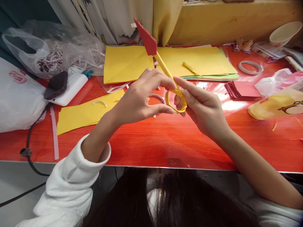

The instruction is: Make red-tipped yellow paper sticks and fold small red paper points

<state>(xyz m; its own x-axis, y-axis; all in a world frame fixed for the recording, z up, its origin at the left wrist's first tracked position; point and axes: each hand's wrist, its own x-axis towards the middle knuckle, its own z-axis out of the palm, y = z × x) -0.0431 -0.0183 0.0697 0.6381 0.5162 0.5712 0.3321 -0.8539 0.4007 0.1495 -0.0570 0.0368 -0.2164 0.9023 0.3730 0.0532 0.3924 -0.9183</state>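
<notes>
Both hands are raised over the red table around a paper craft piece. It has a rolled yellow paper stick (163,65), a folded red paper piece (148,39) at the top and a yellow paper ring (183,102) at the bottom. My left hand (144,96) has its thumb at the ring's lower left edge and its fingertips near the stick, closed about the ring. With thumb and index finger, my right hand (204,108) pinches the spot where stick and ring meet. Its other fingers are partly hidden behind the ring.
Behind the hands lie yellow paper sheets (127,63) and a small yellow paper roll (189,67). A tape roll (156,96) sits behind the ring. Red paper squares (246,90) and a yellowish cup (267,105) are right; a power bank (71,90) and plastic bags (19,97) are left.
</notes>
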